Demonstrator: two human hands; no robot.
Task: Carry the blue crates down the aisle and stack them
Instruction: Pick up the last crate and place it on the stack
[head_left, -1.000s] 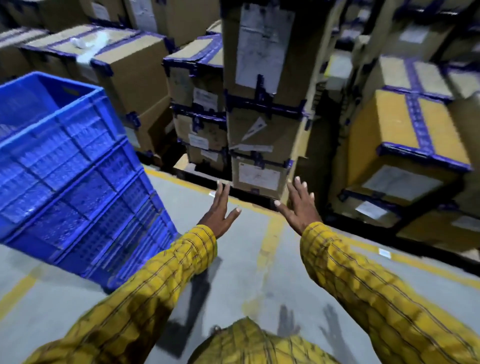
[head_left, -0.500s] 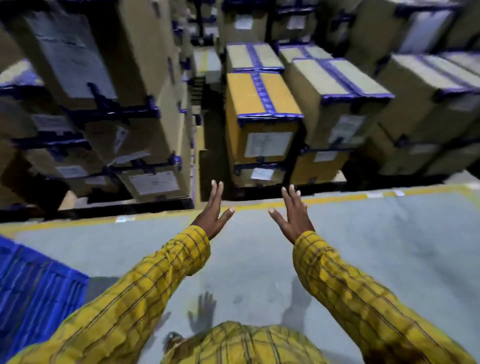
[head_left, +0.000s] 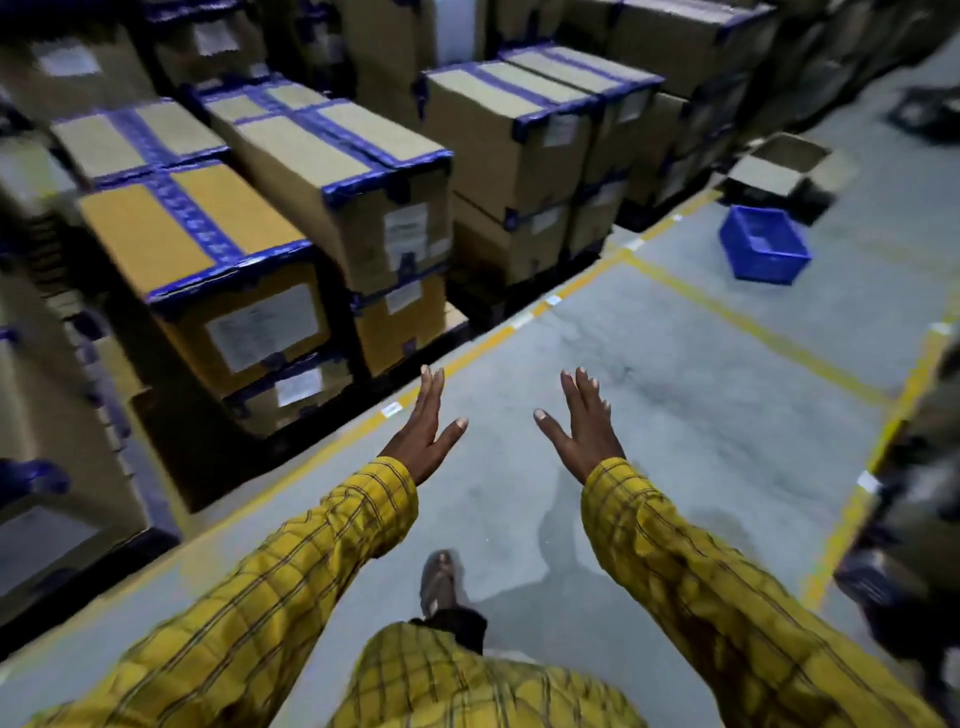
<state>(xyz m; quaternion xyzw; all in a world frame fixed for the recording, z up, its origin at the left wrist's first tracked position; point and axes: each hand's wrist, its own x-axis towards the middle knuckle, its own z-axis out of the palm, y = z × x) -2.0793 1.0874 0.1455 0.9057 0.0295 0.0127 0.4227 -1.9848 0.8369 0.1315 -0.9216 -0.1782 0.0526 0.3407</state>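
One blue crate (head_left: 763, 244) sits alone on the grey floor far down the aisle at the upper right, open side up. My left hand (head_left: 426, 431) and my right hand (head_left: 584, 426) are both stretched out in front of me with straight, spread fingers, holding nothing. Both hover over the aisle floor, far short of the crate. Yellow checked sleeves cover both arms. One of my feet (head_left: 440, 582) shows on the floor below the hands.
Stacks of cardboard boxes (head_left: 260, 249) with blue tape line the left side behind a yellow floor line (head_left: 488, 338). An open cardboard box (head_left: 779, 166) stands beyond the crate. Dark goods (head_left: 914, 519) border the right edge.
My view has swung to the right: the stack of blue crates at the left has left the frame, and a single blue crate down the aisle has come into sight. Both hands stay open and empty.
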